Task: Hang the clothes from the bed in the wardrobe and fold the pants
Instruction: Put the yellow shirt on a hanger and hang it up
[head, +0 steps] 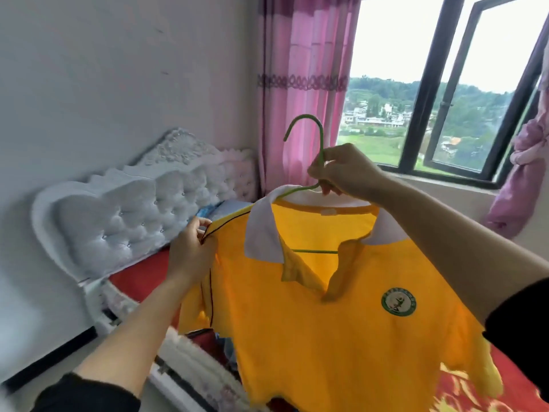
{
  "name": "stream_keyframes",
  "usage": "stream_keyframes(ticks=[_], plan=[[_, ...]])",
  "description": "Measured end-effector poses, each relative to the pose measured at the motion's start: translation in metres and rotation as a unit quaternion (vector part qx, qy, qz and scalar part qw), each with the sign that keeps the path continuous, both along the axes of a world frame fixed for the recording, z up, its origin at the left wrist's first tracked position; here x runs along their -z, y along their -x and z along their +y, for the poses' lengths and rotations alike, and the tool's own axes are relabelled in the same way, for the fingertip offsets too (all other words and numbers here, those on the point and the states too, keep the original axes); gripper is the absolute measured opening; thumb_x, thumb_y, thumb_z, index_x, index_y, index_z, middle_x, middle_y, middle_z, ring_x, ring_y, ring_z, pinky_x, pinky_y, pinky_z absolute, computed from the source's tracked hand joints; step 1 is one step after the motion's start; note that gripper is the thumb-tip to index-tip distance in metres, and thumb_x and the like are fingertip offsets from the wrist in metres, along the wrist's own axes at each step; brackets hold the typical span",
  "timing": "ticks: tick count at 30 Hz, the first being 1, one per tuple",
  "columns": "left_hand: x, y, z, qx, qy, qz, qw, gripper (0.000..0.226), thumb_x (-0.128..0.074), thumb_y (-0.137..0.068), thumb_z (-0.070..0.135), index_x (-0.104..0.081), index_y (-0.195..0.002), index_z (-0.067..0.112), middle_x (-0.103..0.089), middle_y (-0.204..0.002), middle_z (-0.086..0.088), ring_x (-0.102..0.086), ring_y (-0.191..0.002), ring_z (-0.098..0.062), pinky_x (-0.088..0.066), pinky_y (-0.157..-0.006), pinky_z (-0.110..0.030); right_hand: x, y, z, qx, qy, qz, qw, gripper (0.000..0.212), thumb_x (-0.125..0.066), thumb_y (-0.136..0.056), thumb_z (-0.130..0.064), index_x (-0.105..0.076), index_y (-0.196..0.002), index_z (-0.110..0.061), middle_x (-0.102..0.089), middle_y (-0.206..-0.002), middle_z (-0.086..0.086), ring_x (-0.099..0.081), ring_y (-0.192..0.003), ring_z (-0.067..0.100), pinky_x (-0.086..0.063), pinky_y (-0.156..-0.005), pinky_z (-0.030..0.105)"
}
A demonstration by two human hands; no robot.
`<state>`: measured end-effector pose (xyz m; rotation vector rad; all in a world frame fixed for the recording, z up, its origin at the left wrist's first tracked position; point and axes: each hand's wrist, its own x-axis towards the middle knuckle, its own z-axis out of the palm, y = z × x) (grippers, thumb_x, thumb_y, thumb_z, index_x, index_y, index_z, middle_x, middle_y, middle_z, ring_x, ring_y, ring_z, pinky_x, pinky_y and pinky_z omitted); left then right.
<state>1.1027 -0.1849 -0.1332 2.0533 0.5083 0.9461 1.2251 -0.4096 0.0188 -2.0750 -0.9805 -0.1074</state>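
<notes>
A yellow polo shirt (341, 337) with a white collar and a round green chest badge hangs on a green wire hanger (309, 150), held up in the air above the bed (133, 278). The right hand (344, 171) has its fingers pinched around the hanger's neck, just below the hook. The left hand (190, 251), lower and to the left, grips the shirt's shoulder seam. Behind the fingers stand a white tufted headboard (142, 209), a pink curtain (303, 84) and an open window (445, 99).

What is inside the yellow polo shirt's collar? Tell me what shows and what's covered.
Inside the yellow polo shirt hangs a green hanger: its hook, neck and crossbar show through the open collar. The right hand grips its neck; fabric covers both ends.
</notes>
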Motion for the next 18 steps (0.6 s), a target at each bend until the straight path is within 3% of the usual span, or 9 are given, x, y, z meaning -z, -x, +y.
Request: stream_keyframes(ticks=[3, 7, 9, 13, 18], plan=[[-0.003, 0.060, 0.049, -0.031, -0.021, 0.046, 0.998, 0.027, -0.044, -0.080, 0.032, -0.066, -0.093, 0.023, -0.067, -0.076, 0.006, -0.061, -0.070, -0.014, -0.040, -0.055, -0.023, 0.004, 0.031, 0.046, -0.050, 0.010, 0.017, 0.999, 0.016, -0.062, -0.091, -0.010, -0.062, -0.075, -0.011, -0.061, -0.056, 0.000, -0.052, -0.040, 0.001, -0.040, -0.043, 0.015], [0.002, 0.135, 0.120, -0.108, -0.001, 0.108, 0.988, 0.030, -0.051, -0.088, 0.011, -0.074, -0.105, 0.021, -0.070, -0.108, 0.002, -0.061, -0.104, -0.024, -0.046, -0.080, -0.029, 0.018, 0.082, 0.121, -0.098, 0.025, 0.039, 0.994, 0.017, -0.063, -0.089, -0.010, -0.063, -0.072, -0.013, -0.059, -0.056, -0.001, -0.050, -0.042, 0.004, -0.040, -0.045, 0.017], [0.004, 0.173, 0.151, -0.132, -0.007, 0.139, 0.981, 0.032, -0.051, -0.089, 0.010, -0.074, -0.103, 0.028, -0.072, -0.108, 0.000, -0.062, -0.100, -0.025, -0.049, -0.079, -0.030, 0.026, 0.111, 0.163, -0.118, 0.028, 0.040, 0.992, 0.015, -0.064, -0.090, -0.013, -0.064, -0.074, -0.014, -0.058, -0.056, -0.003, -0.050, -0.039, 0.000, -0.039, -0.044, 0.016], [-0.001, 0.248, 0.205, -0.108, 0.006, 0.162, 0.981, 0.022, -0.054, -0.091, 0.031, -0.069, -0.103, 0.041, -0.071, -0.098, 0.013, -0.064, -0.093, -0.014, -0.054, -0.081, -0.033, 0.033, 0.177, 0.241, -0.162, 0.047, 0.038, 0.985, 0.011, -0.064, -0.090, -0.016, -0.066, -0.081, -0.011, -0.061, -0.055, -0.001, -0.049, -0.040, 0.003, -0.040, -0.044, 0.018], [-0.014, 0.320, 0.261, -0.104, -0.023, 0.170, 0.980, 0.025, -0.043, -0.098, 0.038, -0.067, -0.102, 0.034, -0.069, -0.091, 0.009, -0.064, -0.086, -0.011, -0.054, -0.077, -0.037, 0.031, 0.253, 0.326, -0.231, 0.091, 0.007, 0.969, 0.005, -0.066, -0.085, -0.005, -0.067, -0.086, -0.009, -0.065, -0.066, 0.002, -0.055, -0.044, 0.000, -0.041, -0.044, 0.013]])
